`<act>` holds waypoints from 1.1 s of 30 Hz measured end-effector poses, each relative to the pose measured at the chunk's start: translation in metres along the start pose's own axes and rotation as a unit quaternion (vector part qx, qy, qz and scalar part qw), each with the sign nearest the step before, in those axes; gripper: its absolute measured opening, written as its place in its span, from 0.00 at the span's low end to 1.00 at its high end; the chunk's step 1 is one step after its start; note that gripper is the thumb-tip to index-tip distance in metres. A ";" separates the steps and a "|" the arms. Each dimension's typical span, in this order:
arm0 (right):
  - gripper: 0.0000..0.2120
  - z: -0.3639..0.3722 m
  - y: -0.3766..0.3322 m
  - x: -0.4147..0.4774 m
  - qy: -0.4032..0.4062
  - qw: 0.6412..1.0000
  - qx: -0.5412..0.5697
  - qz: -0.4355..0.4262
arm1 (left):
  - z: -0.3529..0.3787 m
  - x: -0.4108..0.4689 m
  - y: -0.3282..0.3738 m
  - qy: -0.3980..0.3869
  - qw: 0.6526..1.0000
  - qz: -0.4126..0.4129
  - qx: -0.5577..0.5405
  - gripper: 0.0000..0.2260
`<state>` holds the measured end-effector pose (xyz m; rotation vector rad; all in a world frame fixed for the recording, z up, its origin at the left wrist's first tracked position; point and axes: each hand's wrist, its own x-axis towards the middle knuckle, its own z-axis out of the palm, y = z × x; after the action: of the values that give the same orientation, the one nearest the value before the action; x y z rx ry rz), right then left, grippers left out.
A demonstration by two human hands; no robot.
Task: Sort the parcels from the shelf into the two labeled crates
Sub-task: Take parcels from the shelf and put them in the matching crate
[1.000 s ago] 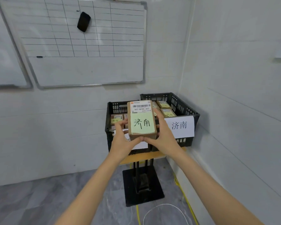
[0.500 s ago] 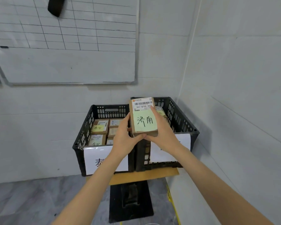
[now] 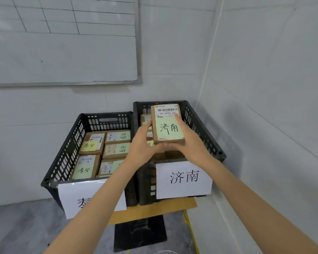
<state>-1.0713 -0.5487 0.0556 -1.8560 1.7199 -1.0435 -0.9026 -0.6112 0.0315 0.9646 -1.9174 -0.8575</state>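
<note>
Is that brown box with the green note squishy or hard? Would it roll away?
Probably hard: the brown box shows straight edges while the left hand and right hand grip it. It likely won't roll, since its visible sides are flat. It seems light, held mostly by fingertips.

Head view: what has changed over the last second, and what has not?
The parcel marked 济南 has been carried forward to over the right crate, and the person has stepped closer. Nothing was let go: the left hand and right hand still grip it. The sorted parcels in the left crate lie unchanged.
</note>
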 end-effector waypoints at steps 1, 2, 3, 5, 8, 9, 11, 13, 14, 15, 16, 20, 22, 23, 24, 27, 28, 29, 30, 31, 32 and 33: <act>0.49 -0.001 0.006 0.009 -0.002 1.000 -0.002 0.003 | 0.003 0.010 -0.004 -0.002 1.000 0.000 0.003 0.37; 0.48 -0.002 0.012 0.018 -0.003 1.000 -0.005 0.006 | 0.005 0.020 -0.009 -0.004 1.000 -0.003 0.006 0.38; 0.48 -0.003 0.019 0.027 -0.005 1.000 -0.007 0.009 | 0.006 0.030 -0.014 -0.008 1.000 -0.009 0.007 0.38; 0.47 -0.003 0.031 0.044 -0.011 1.000 -0.010 0.013 | 0.008 0.049 -0.025 -0.019 0.999 -0.024 0.010 0.39; 0.47 -0.003 0.050 0.068 -0.024 0.999 -0.029 0.020 | 0.007 0.072 -0.042 -0.053 0.998 -0.042 0.021 0.40; 0.48 -0.003 0.057 0.075 -0.029 0.999 -0.035 0.025 | 0.005 0.078 -0.047 -0.072 0.996 -0.049 0.023 0.40; 0.48 -0.003 0.068 0.085 -0.043 0.998 -0.038 0.039 | 0.000 0.089 -0.057 -0.120 0.990 -0.061 0.034 0.42; 0.47 -0.004 0.080 0.091 -0.062 0.996 -0.032 0.052 | -0.006 0.097 -0.067 -0.162 0.983 -0.073 0.050 0.42; 0.47 -0.004 0.085 0.093 -0.073 0.995 -0.028 0.058 | -0.008 0.101 -0.071 -0.175 0.980 -0.078 0.057 0.41; 0.47 -0.004 0.090 0.095 -0.084 0.994 -0.026 0.063 | -0.010 0.104 -0.074 -0.184 0.978 -0.081 0.061 0.40; 0.47 -0.004 0.095 0.096 -0.094 0.993 -0.024 0.066 | -0.011 0.107 -0.077 -0.191 0.976 -0.084 0.064 0.39; 0.46 -0.008 0.108 0.109 -0.131 0.988 -0.024 0.074 | -0.015 0.117 -0.084 -0.178 0.977 -0.088 0.074 0.29; 0.46 -0.013 0.114 0.116 -0.155 0.985 -0.024 0.073 | -0.018 0.119 -0.086 -0.158 0.979 -0.087 0.092 0.27; 0.46 -0.016 0.117 0.119 -0.171 0.982 -0.022 0.072 | -0.020 0.120 -0.088 -0.150 0.980 -0.087 0.101 0.26; 0.46 -0.020 0.121 0.122 -0.190 0.979 -0.017 0.072 | -0.022 0.121 -0.089 -0.142 0.980 -0.089 0.108 0.25; 0.46 -0.028 0.130 0.131 -0.259 0.964 -0.002 0.064 | -0.030 0.122 -0.093 -0.108 0.983 -0.094 0.118 0.21; 0.46 -0.031 0.133 0.135 -0.288 0.956 0.002 0.057 | -0.032 0.122 -0.094 -0.098 0.983 -0.099 0.123 0.21; 0.46 -0.033 0.134 0.138 -0.318 0.947 0.004 0.050 | -0.034 0.122 -0.095 -0.090 0.982 -0.105 0.131 0.21; 0.46 -0.036 0.136 0.143 -0.348 0.937 0.008 0.041 | -0.036 0.122 -0.096 -0.083 0.981 -0.110 0.140 0.21; 0.46 -0.037 0.137 0.148 -0.376 0.926 0.013 0.032 | -0.037 0.121 -0.097 -0.076 0.979 -0.115 0.147 0.21; 0.45 -0.038 0.137 0.153 -0.402 0.915 0.021 0.023 | -0.039 0.121 -0.099 -0.069 0.979 -0.120 0.151 0.20; 0.45 -0.036 0.137 0.158 -0.424 0.905 0.031 0.012 | -0.040 0.120 -0.100 -0.061 0.978 -0.128 0.152 0.20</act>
<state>-1.1951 -0.7173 0.0186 -1.8301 1.1499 -0.1794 -0.8834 -0.7697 0.0093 1.3950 -2.0991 -0.7964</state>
